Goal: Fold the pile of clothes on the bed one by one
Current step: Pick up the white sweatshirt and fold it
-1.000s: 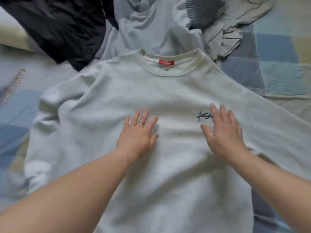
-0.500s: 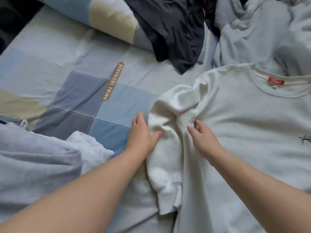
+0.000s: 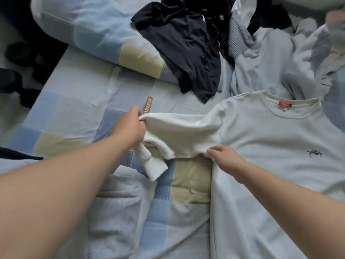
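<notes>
A white sweatshirt (image 3: 270, 143) with a red neck label lies face up on the bed, at the right. Its left sleeve (image 3: 179, 135) is stretched out sideways. My left hand (image 3: 130, 126) grips that sleeve near its outer fold, with the cuff hanging below. My right hand (image 3: 222, 157) pinches the cloth at the armpit where sleeve meets body. Behind the sweatshirt lies the pile: a black garment (image 3: 186, 47) and a pale blue-grey garment (image 3: 267, 58).
The bed has a checked sheet (image 3: 71, 113) in blue, beige and grey. A matching pillow (image 3: 97, 32) lies at the back left. A pale grey garment (image 3: 115, 208) lies bunched near me at the lower left. The bed's left edge drops to a dark floor.
My hands left the sweatshirt's chest and moved to its left sleeve. The crumpled sleeve is now pulled out sideways between them, my left hand gripping its outer part.
</notes>
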Available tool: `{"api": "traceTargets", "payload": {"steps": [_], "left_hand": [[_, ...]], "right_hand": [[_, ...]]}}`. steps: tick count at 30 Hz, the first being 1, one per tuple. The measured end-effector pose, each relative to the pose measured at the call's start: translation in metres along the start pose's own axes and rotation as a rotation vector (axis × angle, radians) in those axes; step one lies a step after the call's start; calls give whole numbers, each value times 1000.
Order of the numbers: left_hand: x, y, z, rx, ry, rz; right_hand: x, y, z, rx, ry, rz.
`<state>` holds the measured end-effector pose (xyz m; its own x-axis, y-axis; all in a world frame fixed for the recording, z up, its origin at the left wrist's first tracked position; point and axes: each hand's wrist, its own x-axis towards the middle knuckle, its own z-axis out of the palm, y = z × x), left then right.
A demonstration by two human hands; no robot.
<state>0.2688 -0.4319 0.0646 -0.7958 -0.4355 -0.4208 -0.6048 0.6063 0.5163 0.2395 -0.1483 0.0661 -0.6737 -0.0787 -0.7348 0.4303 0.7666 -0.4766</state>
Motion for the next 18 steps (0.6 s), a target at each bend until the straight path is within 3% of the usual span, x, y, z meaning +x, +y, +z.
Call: {"api": "traceTargets", "payload": {"steps": [2, 6, 11, 16, 18], "left_hand": [[16, -10, -43, 130, 49, 115], [53, -27, -82, 379, -9, 320], [105, -67, -83, 532, -90, 266], [139, -134, -82, 387, -66, 221], [144, -148, -84, 214, -173, 143]], "right_hand": [[0, -18, 4, -105, 22, -54], [17, -49, 25, -216, 102, -142], [44, -67, 75, -325, 169, -195], [75, -94, 130, -485, 119, -193], [87, -107, 150, -478, 74, -197]]}}
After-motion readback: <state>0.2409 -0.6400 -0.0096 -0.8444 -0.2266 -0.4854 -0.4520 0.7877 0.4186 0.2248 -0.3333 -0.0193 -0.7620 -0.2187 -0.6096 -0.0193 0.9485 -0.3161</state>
